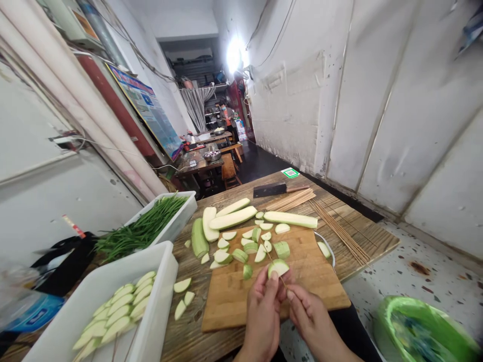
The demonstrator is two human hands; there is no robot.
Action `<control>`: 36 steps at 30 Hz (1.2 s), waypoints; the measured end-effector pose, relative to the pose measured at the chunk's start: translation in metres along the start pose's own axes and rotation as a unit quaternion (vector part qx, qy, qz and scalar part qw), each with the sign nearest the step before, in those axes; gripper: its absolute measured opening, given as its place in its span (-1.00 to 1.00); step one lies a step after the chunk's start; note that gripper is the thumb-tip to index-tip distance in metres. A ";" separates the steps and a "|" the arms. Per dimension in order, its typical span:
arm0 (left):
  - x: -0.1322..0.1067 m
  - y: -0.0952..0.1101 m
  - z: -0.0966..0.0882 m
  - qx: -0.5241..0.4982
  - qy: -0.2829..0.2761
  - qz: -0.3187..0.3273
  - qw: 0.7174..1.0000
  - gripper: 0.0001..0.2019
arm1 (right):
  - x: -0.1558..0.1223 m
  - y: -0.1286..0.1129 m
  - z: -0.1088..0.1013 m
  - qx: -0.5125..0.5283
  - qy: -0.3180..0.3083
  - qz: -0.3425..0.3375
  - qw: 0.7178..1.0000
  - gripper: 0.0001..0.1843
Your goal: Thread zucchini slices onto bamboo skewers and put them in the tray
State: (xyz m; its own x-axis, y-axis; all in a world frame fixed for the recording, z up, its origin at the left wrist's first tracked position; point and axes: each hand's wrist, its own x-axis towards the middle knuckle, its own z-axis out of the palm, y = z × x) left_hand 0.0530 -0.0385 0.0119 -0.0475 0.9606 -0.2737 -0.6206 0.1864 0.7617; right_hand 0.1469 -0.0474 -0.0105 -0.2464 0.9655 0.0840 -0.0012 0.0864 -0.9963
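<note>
Above the near part of the wooden cutting board point(222, 306), my left hand point(264, 301) pinches a half-round zucchini slice point(278, 268) with pale flesh and a green rim. A thin wooden skewer point(283, 282) runs through or behind the slice, its far tip showing past it. My right hand point(307, 309) grips the skewer's lower end, fingers closed. Cut zucchini pieces point(260, 253) lie scattered over the board. Behind them are longer peeled zucchini halves point(234, 217) and a green-skinned piece point(199, 239).
A white bin point(166, 271) at left holds skewered slices; another point(190, 201) holds green chives point(147, 226). A cleaver point(269, 190) and bundles of skewers point(292, 200) lie at the table's back. A green basin point(388, 322) stands on the floor at right. A person point(227, 118) stands far back.
</note>
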 end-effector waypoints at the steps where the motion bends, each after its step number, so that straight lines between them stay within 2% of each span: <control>1: -0.001 0.000 0.001 0.009 -0.008 -0.001 1.000 -0.72 | 0.001 0.001 0.000 -0.005 0.008 -0.011 1.000 -0.66; 4: -0.003 -0.003 -0.001 0.040 -0.035 0.011 0.999 -0.73 | 0.002 0.007 -0.002 -0.019 0.022 -0.037 0.999 -0.68; 10: -0.003 -0.010 -0.015 0.149 -0.045 0.078 0.985 -0.60 | 0.001 0.011 -0.005 -0.007 0.023 -0.049 0.999 -0.65; 15: -0.003 0.001 -0.013 0.161 -0.086 0.077 0.980 -0.53 | -0.003 0.011 -0.013 0.044 0.036 -0.028 0.998 -0.71; 17: 0.005 0.009 -0.015 0.215 -0.066 0.115 0.968 -0.52 | -0.004 0.013 -0.020 0.078 0.077 0.004 0.994 -0.73; 18: 0.012 0.012 -0.018 0.275 -0.047 0.153 0.948 -0.53 | -0.003 0.015 -0.025 0.100 0.105 0.024 0.989 -0.72; 19: 0.019 0.015 -0.021 0.353 -0.026 0.203 0.913 -0.57 | -0.003 0.016 -0.030 0.125 0.131 0.042 0.983 -0.71; 20: 0.028 0.018 -0.024 0.439 -0.019 0.251 0.862 -0.60 | -0.002 0.017 -0.035 0.149 0.152 0.057 0.975 -0.71; 22: 0.046 0.020 -0.028 0.584 -0.043 0.311 0.749 -0.61 | -0.002 0.020 -0.043 0.190 0.168 0.071 0.965 -0.70; 24: 0.063 0.019 -0.028 0.679 -0.074 0.317 0.658 -0.52 | -0.002 0.021 -0.047 0.205 0.167 0.081 0.961 -0.68; 26: 0.075 0.017 -0.025 0.735 -0.081 0.302 0.602 -0.44 | -0.004 0.022 -0.048 0.203 0.162 0.094 0.961 -0.66; 28: 0.084 0.015 -0.022 0.765 -0.072 0.290 0.571 -0.46 | -0.005 0.023 -0.047 0.195 0.156 0.105 0.963 -0.64; 31: 0.091 0.016 -0.021 0.783 -0.077 0.279 0.550 -0.59 | -0.007 0.022 -0.045 0.183 0.143 0.114 0.966 -0.61; 36: 0.093 0.023 -0.019 0.798 -0.149 0.285 0.509 -0.66 | -0.005 0.022 -0.044 0.170 0.121 0.128 0.970 -0.61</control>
State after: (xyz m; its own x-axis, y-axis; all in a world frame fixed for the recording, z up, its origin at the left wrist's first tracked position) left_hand 0.0191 0.0515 -0.0072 0.4051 0.8965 0.1795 0.8658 -0.4392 0.2396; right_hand 0.1906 -0.0397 -0.0321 -0.0460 0.9777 -0.2047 -0.2988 -0.2090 -0.9311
